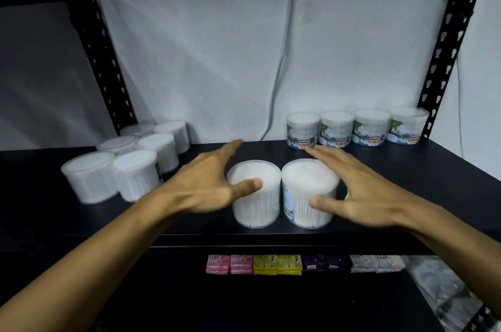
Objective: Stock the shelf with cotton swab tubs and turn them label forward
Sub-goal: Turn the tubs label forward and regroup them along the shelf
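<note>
Two clear cotton swab tubs stand side by side near the front edge of the black shelf (406,196). The left tub (256,207) shows only swabs; the right tub (306,196) shows a strip of blue label on its left side. My left hand (208,185) is spread beside the left tub, thumb over its lid. My right hand (357,190) is spread beside the right tub, thumb against its wall. Neither hand grips a tub. Several tubs (355,128) line the back right, labels facing me.
A cluster of several tubs (127,163) without visible labels stands at the left of the shelf. Black slotted uprights (444,55) frame the shelf. A grey cable (282,55) hangs down the wall. Soap packs (301,264) sit on the lower shelf.
</note>
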